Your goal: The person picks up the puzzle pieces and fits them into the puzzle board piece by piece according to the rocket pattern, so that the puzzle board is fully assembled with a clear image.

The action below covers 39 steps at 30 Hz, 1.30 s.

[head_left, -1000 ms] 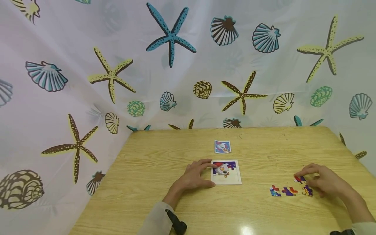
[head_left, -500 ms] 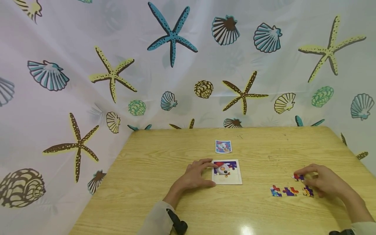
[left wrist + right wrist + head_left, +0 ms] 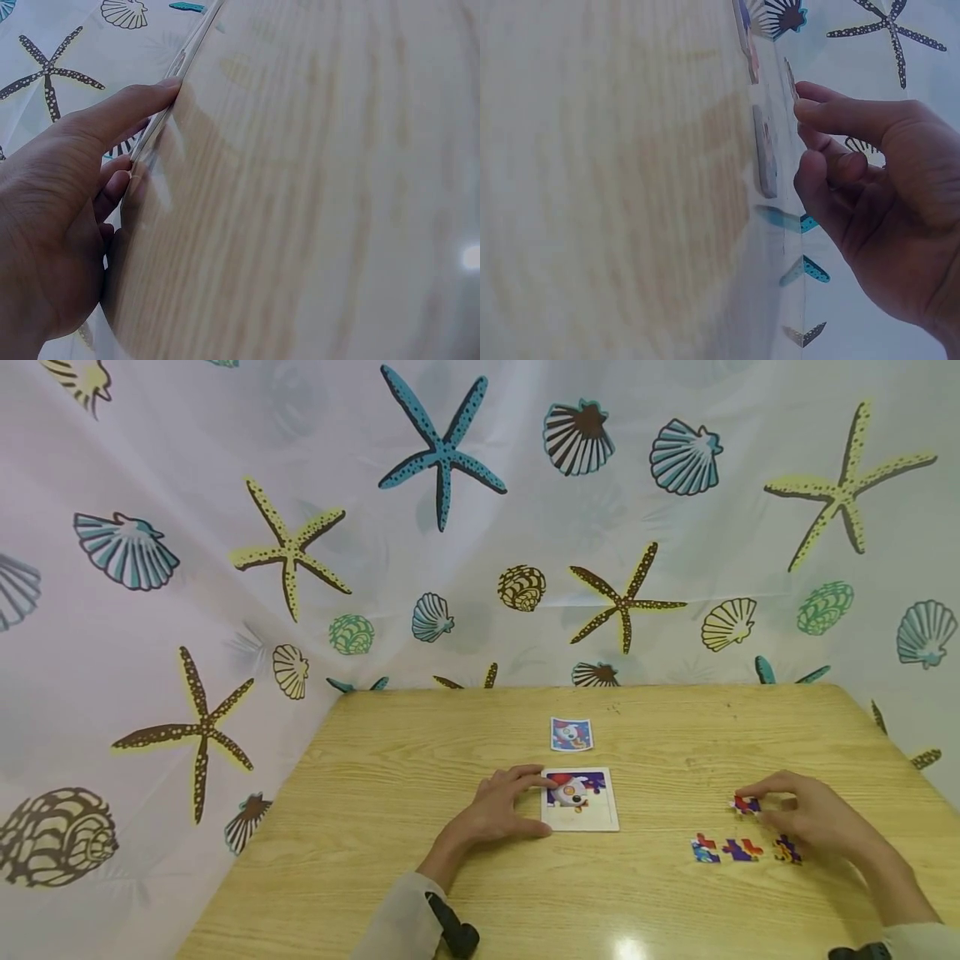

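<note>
A white square puzzle tray (image 3: pixel 588 818), its upper part filled with a white animal in a red hat, lies mid-table. My left hand (image 3: pixel 495 810) rests at its left edge, one finger over the picture and the thumb by the lower left corner; in the left wrist view the left hand (image 3: pixel 67 195) touches the tray's edge. On the right, my right hand (image 3: pixel 817 818) pinches a red and purple puzzle piece (image 3: pixel 746 805) between thumb and finger. In the right wrist view the right hand (image 3: pixel 892 172) holds that thin piece (image 3: pixel 790 78) at its fingertips.
Three loose pieces lie in a row on the right: a blue and red one (image 3: pixel 705 849), a purple and red one (image 3: pixel 742 850) and a purple and yellow one (image 3: pixel 787 850). A small picture card (image 3: pixel 572 735) lies behind the tray. A patterned curtain (image 3: pixel 465 527) surrounds the wooden table (image 3: pixel 360 793).
My right hand has moved a little left and away from me, bringing the pinched piece with it. The left hand stays at the tray.
</note>
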{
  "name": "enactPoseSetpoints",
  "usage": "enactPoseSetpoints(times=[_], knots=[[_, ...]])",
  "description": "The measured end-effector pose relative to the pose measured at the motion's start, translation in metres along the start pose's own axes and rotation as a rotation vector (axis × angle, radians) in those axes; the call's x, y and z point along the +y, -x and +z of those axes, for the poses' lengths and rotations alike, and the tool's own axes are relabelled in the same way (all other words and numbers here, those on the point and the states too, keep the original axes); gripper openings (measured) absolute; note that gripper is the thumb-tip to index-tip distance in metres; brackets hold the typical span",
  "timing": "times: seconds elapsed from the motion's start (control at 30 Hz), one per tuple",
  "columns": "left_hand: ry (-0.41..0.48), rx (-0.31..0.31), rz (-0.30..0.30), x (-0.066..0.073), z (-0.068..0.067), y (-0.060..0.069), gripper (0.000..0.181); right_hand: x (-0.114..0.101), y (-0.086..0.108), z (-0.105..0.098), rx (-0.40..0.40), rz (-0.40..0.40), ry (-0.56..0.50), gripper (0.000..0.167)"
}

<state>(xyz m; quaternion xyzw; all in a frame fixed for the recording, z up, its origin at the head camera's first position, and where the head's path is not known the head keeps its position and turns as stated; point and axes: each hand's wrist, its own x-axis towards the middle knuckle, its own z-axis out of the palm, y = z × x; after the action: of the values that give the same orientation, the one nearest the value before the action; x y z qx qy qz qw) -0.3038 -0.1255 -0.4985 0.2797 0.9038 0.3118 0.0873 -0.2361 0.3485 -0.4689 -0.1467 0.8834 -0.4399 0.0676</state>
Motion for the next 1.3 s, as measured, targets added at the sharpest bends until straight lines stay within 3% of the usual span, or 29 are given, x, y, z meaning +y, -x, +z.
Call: enactPoseSetpoints(times=[0.37,0.67,1.3], knots=[[0.0,0.001,-0.005,0.0,0.0,0.0,0.065,-0.023,-0.024,0.017,-0.017,-0.011,-0.048,0.032],[-0.009,-0.001,-0.01,-0.001,0.001,0.0,0.066,-0.039,-0.04,0.033,-0.017,-0.121,-0.008,0.027],[0.006,-0.002,-0.019,0.002,0.001,0.0,0.065,-0.063,-0.068,0.065,-0.029,-0.119,0.035,0.026]])
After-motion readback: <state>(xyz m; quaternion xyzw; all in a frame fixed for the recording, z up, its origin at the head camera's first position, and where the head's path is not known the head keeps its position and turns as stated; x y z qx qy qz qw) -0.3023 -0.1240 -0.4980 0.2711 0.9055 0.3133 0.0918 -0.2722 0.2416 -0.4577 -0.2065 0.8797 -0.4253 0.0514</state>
